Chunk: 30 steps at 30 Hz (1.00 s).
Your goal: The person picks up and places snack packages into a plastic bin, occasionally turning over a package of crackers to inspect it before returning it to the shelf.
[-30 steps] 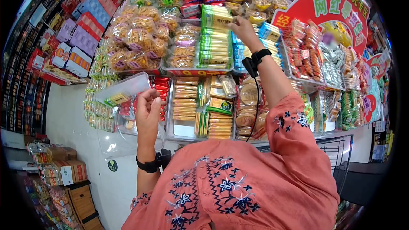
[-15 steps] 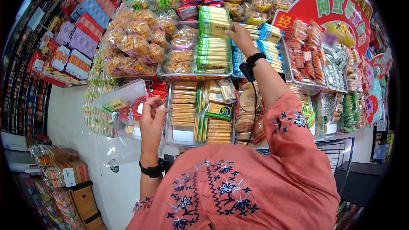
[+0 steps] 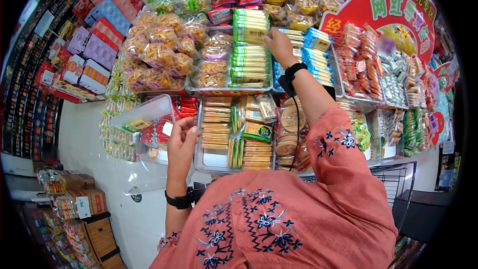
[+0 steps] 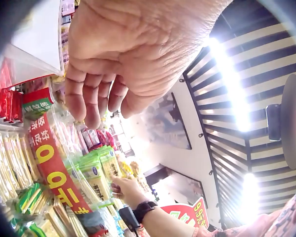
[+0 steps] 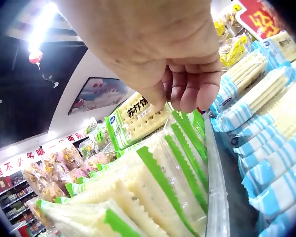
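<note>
My right hand pinches the right end of a clear cracker pack with green ends and dark printed characters. This pack tilts up on top of a stack of green-edged cracker packs, with the thumb over its end and the fingers curled beside it. My left hand is raised at the near left, fingers loosely bent and holding nothing. In the left wrist view its palm and fingers hang in the air before the display. Nearest to it in the head view is a clear lidded bin of red packets.
Blue-striped wafer packs lie just right of the green ones, past a clear bin wall. Bagged twisted snacks are piled to the left. A nearer tray holds crackers. A red sign stands at the right.
My left hand has shifted slightly right and down. My right hand stays at the green packs, where the upper pack has tilted a little.
</note>
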{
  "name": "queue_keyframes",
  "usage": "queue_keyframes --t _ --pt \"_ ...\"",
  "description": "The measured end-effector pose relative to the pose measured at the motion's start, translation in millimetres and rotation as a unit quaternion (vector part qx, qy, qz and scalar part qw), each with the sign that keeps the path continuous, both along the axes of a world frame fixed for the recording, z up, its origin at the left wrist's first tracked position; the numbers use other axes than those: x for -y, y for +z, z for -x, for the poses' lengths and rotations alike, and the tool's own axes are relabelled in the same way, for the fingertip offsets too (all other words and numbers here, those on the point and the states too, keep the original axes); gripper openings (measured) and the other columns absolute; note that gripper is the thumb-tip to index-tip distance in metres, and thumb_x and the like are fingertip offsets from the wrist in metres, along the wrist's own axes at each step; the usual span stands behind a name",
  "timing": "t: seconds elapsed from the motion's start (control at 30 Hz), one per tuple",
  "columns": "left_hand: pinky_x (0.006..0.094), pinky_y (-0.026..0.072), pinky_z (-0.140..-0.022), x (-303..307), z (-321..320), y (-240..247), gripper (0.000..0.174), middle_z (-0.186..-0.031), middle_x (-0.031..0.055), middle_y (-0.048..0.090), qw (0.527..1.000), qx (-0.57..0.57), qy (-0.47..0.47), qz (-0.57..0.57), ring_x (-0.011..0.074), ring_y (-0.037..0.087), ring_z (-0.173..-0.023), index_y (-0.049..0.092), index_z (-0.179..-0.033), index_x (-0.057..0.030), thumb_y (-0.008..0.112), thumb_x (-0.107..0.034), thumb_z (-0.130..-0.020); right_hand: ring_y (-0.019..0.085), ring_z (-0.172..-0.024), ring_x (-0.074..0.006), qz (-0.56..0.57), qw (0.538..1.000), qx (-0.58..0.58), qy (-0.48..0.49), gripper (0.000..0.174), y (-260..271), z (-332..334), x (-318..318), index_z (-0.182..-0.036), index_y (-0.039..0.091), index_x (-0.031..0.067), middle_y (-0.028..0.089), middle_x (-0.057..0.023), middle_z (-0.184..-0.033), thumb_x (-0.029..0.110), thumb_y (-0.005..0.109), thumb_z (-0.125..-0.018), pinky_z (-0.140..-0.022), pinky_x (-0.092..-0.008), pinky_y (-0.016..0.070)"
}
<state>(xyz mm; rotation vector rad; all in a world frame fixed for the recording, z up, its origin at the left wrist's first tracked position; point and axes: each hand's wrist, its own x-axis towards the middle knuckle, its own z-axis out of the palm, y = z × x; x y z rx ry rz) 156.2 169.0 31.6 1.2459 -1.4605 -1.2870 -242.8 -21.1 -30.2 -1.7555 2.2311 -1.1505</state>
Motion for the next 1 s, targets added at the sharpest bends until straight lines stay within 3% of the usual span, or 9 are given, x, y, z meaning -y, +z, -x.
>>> queue_keyframes --t 0.17,0.27,0.47,0.57,0.77,0.93,1.0 --pt "0.0256 0.05 -0.077 -2.4 -2.8 -1.1 0.028 -0.111 0.0048 0.064 1.0 0.005 -0.01 0.004 0.0113 0.063 -0.094 0.056 -0.126 -0.0016 0.057 -0.015 -0.101 0.06 -0.069 -0.04 -0.014 1.0 0.016 0.014 0.028 2.5 1.1 -3.8 -0.089 0.057 0.0043 0.061 -0.0166 -0.072 0.028 0.073 -0.088 -0.061 -0.0519 0.0438" --pt "0.0256 0.05 -0.077 -4.3 -2.4 -0.8 0.028 -0.111 0.0048 0.064 1.0 -0.003 -0.013 0.0 0.0111 0.063 -0.094 0.056 -0.126 -0.0014 0.057 -0.014 -0.101 0.06 -0.073 -0.0395 -0.006 1.0 0.026 0.0 0.028 7.5 -1.8 -8.3 -0.096 0.056 0.0041 0.063 -0.0165 -0.079 0.026 0.072 -0.088 -0.063 -0.0503 0.0448" --pt "0.024 0.051 -0.076 -7.6 -7.6 -6.3 0.028 -0.114 0.0048 0.062 1.0 0.004 -0.021 -0.001 0.0112 0.064 -0.093 0.056 -0.125 -0.0027 0.058 -0.018 -0.102 0.062 -0.087 -0.0393 0.143 0.989 0.009 0.026 0.03 16.6 0.2 -2.6 -0.115 0.058 0.0106 0.061 -0.0183 -0.099 0.021 0.067 -0.089 -0.072 -0.0492 0.0489" --pt "0.0248 0.0498 -0.077 -10.9 -5.3 -2.1 0.026 -0.108 0.0047 0.064 1.0 -0.007 -0.01 -0.007 0.0105 0.062 -0.093 0.056 -0.125 -0.0014 0.057 -0.013 -0.101 0.062 -0.089 -0.04 0.07 0.997 -0.037 0.023 0.03 16.7 1.4 -4.0 -0.119 0.059 0.015 0.06 -0.0175 -0.1 0.019 0.065 -0.09 -0.073 -0.0501 0.05" --pt "0.0255 0.0499 -0.077 -12.7 -10.3 -3.1 0.027 -0.108 0.004 0.064 1.0 -0.003 0.001 -0.012 0.0108 0.062 -0.093 0.057 -0.125 -0.0024 0.057 -0.014 -0.101 0.062 -0.091 -0.0418 0.042 0.997 -0.064 0.009 0.029 12.7 -0.5 -4.2 -0.12 0.058 0.0174 0.06 -0.0175 -0.101 0.017 0.062 -0.091 -0.075 -0.0519 0.0509" --pt "0.0256 0.0515 -0.077 -10.5 -22.4 -8.1 0.03 -0.113 0.0054 0.061 0.999 0.026 -0.002 0.024 0.0114 0.063 -0.091 0.056 -0.126 -0.0016 0.058 -0.018 -0.101 0.061 -0.097 -0.0451 0.102 0.993 -0.054 0.036 0.036 -7.8 12.0 8.2 -0.123 0.056 0.0156 0.06 -0.0219 -0.104 0.015 0.064 -0.088 -0.081 -0.0526 0.0503" --pt "0.0256 0.0511 -0.077 -4.9 -38.3 -7.8 0.03 -0.111 0.0044 0.061 0.997 0.034 0.012 0.062 0.011 0.062 -0.09 0.056 -0.126 -0.0015 0.058 -0.018 -0.101 0.06 -0.1 -0.0428 0.172 0.98 -0.027 0.095 0.043 -15.5 22.3 21.7 -0.126 0.054 0.0084 0.061 -0.0247 -0.107 0.014 0.068 -0.086 -0.085 -0.0509 0.0485"
